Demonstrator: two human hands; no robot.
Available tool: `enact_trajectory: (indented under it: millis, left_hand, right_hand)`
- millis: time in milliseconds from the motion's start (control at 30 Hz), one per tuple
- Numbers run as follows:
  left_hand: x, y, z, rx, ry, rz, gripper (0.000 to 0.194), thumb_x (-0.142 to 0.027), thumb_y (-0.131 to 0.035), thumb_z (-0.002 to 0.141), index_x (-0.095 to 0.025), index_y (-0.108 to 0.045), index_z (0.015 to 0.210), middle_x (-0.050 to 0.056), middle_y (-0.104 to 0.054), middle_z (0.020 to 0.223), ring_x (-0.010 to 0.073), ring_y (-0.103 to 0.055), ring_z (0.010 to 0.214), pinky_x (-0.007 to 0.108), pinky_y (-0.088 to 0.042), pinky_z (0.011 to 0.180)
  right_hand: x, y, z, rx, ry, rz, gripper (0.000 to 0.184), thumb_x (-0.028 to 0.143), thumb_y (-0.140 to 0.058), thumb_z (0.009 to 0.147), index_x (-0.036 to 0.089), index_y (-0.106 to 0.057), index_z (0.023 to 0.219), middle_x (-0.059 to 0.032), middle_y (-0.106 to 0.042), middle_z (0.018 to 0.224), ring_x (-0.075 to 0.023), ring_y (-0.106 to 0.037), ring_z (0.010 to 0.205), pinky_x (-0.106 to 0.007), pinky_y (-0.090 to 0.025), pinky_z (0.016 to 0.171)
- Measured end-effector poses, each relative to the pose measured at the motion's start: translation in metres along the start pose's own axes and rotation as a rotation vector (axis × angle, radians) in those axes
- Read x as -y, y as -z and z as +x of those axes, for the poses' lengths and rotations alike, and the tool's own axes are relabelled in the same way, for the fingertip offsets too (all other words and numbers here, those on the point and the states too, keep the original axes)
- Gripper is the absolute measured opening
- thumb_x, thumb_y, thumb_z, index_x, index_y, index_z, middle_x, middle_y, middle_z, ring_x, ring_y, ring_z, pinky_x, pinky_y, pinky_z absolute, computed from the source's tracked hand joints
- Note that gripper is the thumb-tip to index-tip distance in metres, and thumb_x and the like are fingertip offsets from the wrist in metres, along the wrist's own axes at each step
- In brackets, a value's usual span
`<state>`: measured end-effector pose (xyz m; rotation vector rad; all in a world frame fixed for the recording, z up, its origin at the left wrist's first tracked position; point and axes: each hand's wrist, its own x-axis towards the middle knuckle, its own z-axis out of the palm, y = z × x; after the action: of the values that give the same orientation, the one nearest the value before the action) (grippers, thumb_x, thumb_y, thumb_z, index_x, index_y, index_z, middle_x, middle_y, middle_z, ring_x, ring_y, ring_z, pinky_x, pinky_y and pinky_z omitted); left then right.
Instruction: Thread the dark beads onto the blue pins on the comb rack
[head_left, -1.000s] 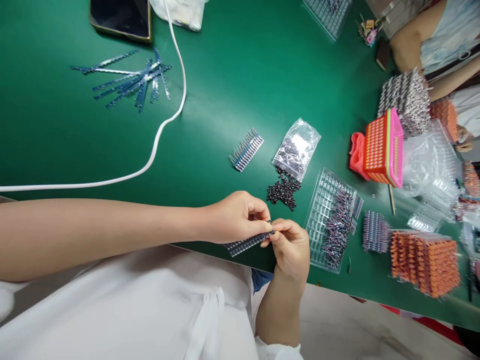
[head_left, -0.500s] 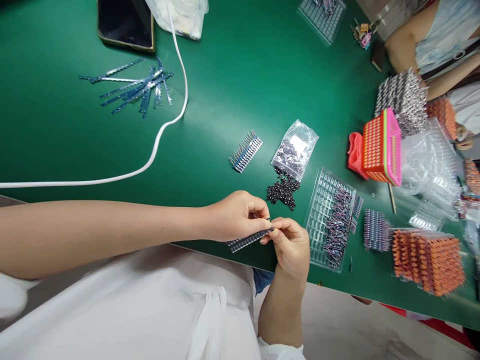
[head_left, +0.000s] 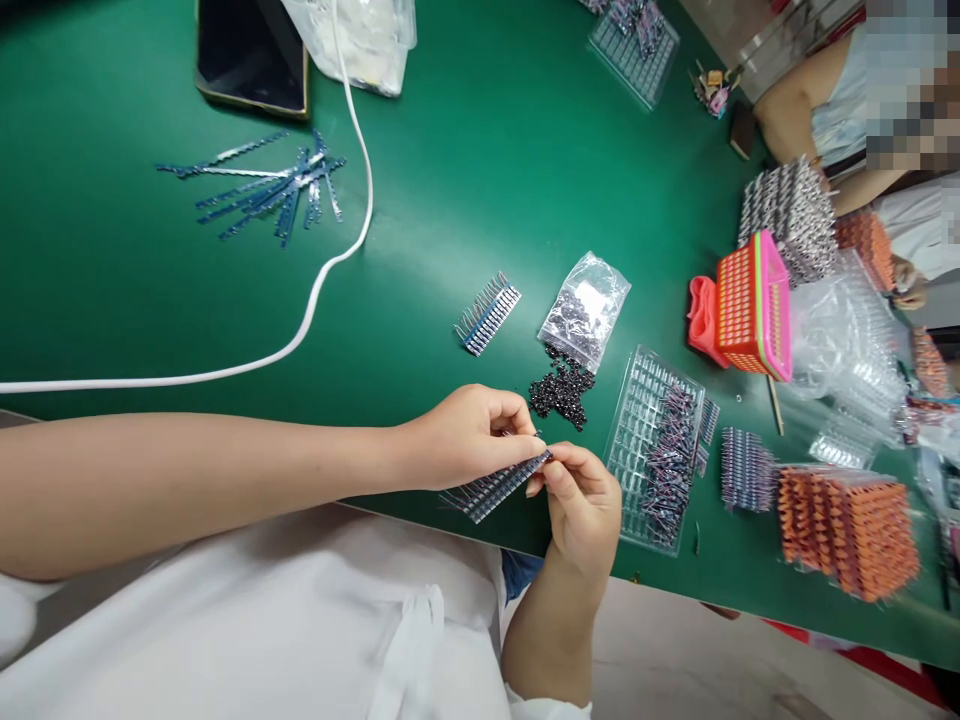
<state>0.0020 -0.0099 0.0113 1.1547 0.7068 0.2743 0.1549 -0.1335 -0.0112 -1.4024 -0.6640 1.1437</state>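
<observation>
A dark strip of small circuit boards (head_left: 495,490) with thin wire leads along its edge slants between my two hands, just above the table's near edge. My left hand (head_left: 476,435) reaches across from the left and has its thumb and fingers closed on the strip's upper side. At the far right end of the strip, my right hand (head_left: 585,500) pinches the corner between thumb and fingertips. What lies right between the fingertips is too small to make out. Beyond my hands are a heap of small black parts (head_left: 562,393) and a similar board strip (head_left: 487,313) with upright leads.
A zip bag (head_left: 587,305) of black parts adjoins the heap. Right of my hand lies a clear tray (head_left: 626,440) with leaded parts. Further right stand orange stacks (head_left: 847,530) and a basket (head_left: 739,305). Blue strips (head_left: 262,190), a white cable (head_left: 311,300) and a phone (head_left: 251,50) lie left.
The board strip has tilted, so more of its face and its wire leads show below my left hand. Both hands keep their grip. The whole view has shifted slightly.
</observation>
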Motion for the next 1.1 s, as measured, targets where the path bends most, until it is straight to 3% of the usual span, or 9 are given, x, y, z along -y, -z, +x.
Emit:
enact_trajectory:
  millis: [467,1100]
  left_hand:
    - [-0.0009,-0.0015,-0.0015,-0.038,0.001,0.041,0.018,-0.03,-0.067,0.077,-0.015,-0.06,0.069,0.001,-0.064,0.064,0.0114,-0.053,0.058,0.021,-0.039,0.051]
    - [-0.0028,-0.0032,-0.0087,-0.076,-0.153,0.209,0.018,-0.026,-0.063,0.08,-0.016,-0.061,0.066,0.0,-0.067,0.062,0.0099,-0.055,0.055,0.019,-0.039,0.049]
  right_hand:
    - [0.0005,-0.0021,-0.0011,-0.026,0.004,-0.012,0.011,0.03,-0.073,0.083,0.021,-0.073,0.09,0.0005,-0.066,0.075,-0.0112,-0.063,0.058,-0.025,-0.052,0.057]
    - [0.0016,-0.002,-0.0024,-0.042,-0.02,-0.073,0.012,0.031,-0.074,0.08,0.021,-0.072,0.086,0.0002,-0.065,0.077,-0.0113,-0.061,0.057,-0.026,-0.05,0.055]
